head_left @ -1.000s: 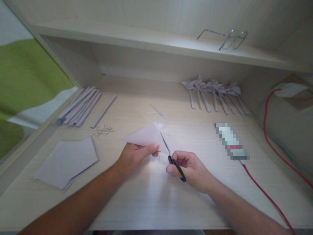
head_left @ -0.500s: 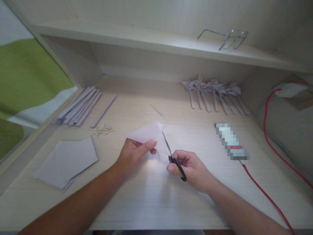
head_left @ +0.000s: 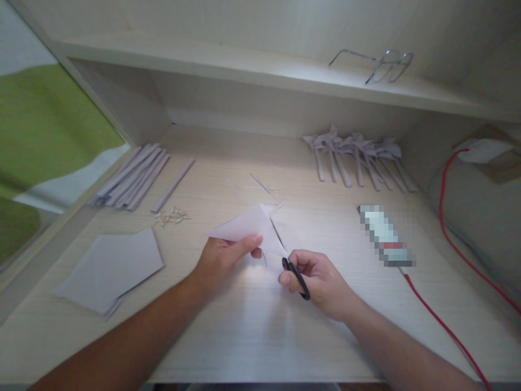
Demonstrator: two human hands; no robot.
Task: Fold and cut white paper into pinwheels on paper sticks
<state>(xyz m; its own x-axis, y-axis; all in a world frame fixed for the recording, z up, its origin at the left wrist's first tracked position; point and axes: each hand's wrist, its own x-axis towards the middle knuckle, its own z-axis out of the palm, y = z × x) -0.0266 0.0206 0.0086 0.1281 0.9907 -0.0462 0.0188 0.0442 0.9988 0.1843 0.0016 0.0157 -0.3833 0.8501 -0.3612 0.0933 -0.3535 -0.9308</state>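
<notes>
Over the desk, the paper could tear or be cut crooked, should it sag or twist against the scissors lying along its right edge. The left hand pinches the paper's lower edge, thumb on top, fingers beneath, while the right hand, angled inward, is curled closed around the black handles.

On the pale tabletop lie paper sheets, paper rolls, paper pinwheels, thin strips, small pale pieces and, blurred, perhaps a phone.
</notes>
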